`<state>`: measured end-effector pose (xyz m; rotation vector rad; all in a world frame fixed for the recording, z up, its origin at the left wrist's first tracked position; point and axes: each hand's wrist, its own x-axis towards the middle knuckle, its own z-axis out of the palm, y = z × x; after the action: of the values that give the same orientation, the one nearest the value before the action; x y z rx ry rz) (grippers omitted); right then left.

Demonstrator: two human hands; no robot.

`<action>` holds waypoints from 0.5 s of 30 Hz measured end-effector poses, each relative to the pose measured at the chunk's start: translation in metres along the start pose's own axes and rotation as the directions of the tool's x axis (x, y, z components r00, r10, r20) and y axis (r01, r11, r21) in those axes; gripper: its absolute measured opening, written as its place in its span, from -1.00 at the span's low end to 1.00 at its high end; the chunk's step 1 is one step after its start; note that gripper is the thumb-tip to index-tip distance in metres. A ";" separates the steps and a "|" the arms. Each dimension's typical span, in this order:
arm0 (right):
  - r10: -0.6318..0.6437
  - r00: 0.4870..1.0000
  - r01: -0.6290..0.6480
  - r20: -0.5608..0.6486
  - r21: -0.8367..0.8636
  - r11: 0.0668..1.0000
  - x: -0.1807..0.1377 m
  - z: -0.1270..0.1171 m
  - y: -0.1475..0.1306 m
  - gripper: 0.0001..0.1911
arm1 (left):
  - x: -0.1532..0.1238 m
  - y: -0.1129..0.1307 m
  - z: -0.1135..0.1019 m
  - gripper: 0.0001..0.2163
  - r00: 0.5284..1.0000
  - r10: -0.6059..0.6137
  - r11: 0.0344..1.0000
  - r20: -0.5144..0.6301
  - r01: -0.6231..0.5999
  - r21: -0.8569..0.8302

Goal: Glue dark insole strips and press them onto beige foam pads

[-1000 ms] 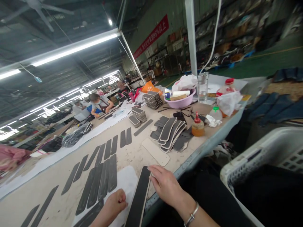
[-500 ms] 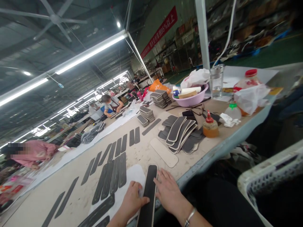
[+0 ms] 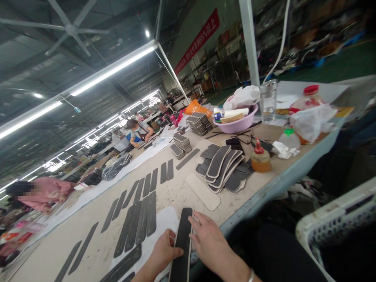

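Observation:
A long black strip with a pale edge lies on the table near its front edge. My left hand rests on the strip's left side, fingers pressed flat on it. On the strip's right edge lies my right hand, its fingers stretched out. Under the strip's left side is a white sheet. Several dark strips lie in rows to the left. A pale insole-shaped piece sits just beyond the strip.
A fanned pile of dark padded pieces, an orange glue bottle, a purple bowl, a glass jar and stacked pieces stand at the back right. A white basket is at lower right. Other workers sit at far tables.
My left hand came from a fist on the white sheet onto the black strip. My right hand stayed at the strip's right edge. The camera turned slightly left.

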<state>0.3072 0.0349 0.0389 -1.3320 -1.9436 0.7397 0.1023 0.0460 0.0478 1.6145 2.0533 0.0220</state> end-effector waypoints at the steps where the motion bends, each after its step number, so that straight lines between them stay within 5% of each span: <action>1: -0.010 1.000 0.010 -0.020 0.008 1.000 0.000 -0.004 -0.002 -0.51 | 0.001 0.000 -0.001 -0.69 1.000 0.000 0.999 0.027 0.001 -0.046; 4: -0.076 0.996 0.078 -0.052 0.045 0.996 -0.002 -0.015 -0.009 -0.58 | 0.005 0.004 -0.009 -0.77 0.990 0.083 0.979 0.110 -0.060 -0.196; 8: -0.324 0.946 0.323 0.002 0.082 0.943 -0.004 -0.024 -0.017 -0.76 | 0.018 0.031 -0.038 -0.68 0.973 0.206 0.907 0.106 -0.149 -0.394; 12: -0.495 0.868 0.496 0.045 -0.010 0.868 -0.003 -0.018 -0.020 -0.93 | 0.052 0.092 -0.064 -0.64 0.944 0.313 0.822 0.104 -0.214 -0.528; 15: -0.515 0.851 0.523 0.100 -0.076 0.849 -0.002 -0.012 -0.018 -0.94 | 0.093 0.151 -0.067 -0.62 0.909 0.416 0.838 0.032 -0.370 -0.402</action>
<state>0.3071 0.0279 0.0597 -0.7661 -2.2862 0.4284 0.1971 0.1944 0.1184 1.6996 1.4753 0.4426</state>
